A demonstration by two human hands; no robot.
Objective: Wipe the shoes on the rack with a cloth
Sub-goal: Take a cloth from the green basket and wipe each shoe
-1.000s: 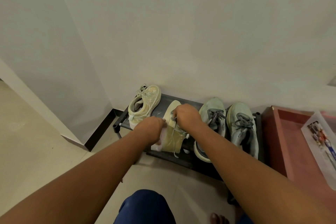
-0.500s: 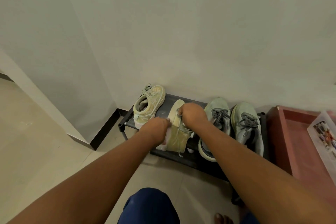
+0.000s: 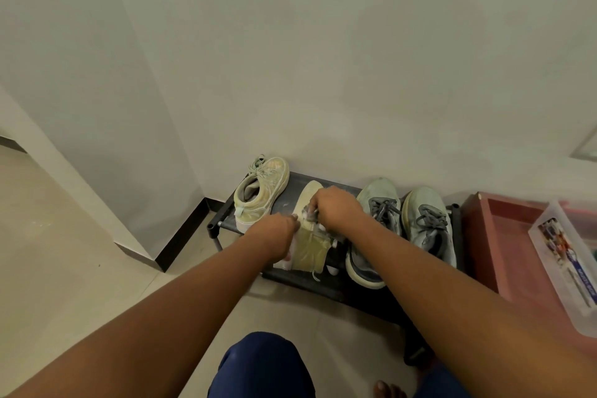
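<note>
Risk: upright beige shoe [image 3: 262, 193] sits close by, my left hand [image 3: 272, 235] steadies the tilted beige shoe [image 3: 309, 244] on the rack [image 3: 292, 194], right hand [image 3: 336, 207] curled on the cloth [image 3: 308, 212]; a hard wipe could knock either off.

Plain pale walls [image 3: 323, 58] meet a beige tiled floor [image 3: 64, 268].

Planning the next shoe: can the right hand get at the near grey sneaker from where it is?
Probably yes. The grey sneaker lies uncovered on the rack right beside the right hand; but that hand now holds the cloth on the yellow shoe.
</note>
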